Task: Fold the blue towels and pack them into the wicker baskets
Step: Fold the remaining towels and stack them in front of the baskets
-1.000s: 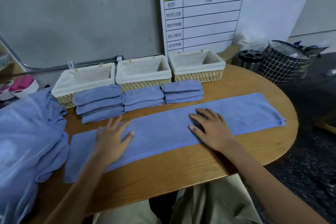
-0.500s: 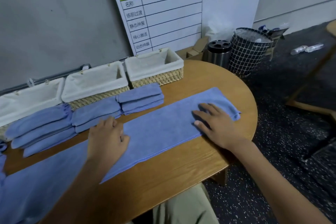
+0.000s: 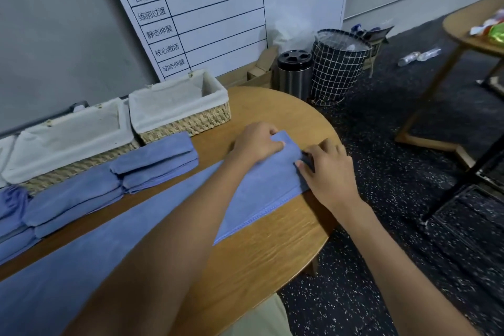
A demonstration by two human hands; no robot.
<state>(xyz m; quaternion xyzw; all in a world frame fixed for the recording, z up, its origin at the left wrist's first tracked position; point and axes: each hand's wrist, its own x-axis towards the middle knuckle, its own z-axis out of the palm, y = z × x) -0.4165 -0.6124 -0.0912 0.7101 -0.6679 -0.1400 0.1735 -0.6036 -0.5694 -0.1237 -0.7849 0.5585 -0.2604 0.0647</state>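
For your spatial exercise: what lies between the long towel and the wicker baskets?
Folded towel stacks sit between the long towel and the wicker baskets, per the head view.

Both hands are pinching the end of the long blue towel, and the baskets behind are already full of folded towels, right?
Not quite. The head view shows both hands, left and right, on the long towel's end, but the baskets are empty; the folded towels lie on the table in front of them.

Both forearms bare, no sleeves in view. Left hand (image 3: 256,142) and right hand (image 3: 328,172) ungloved, no rings, no watch. Beige trousers (image 3: 261,320) at 6 o'clock.
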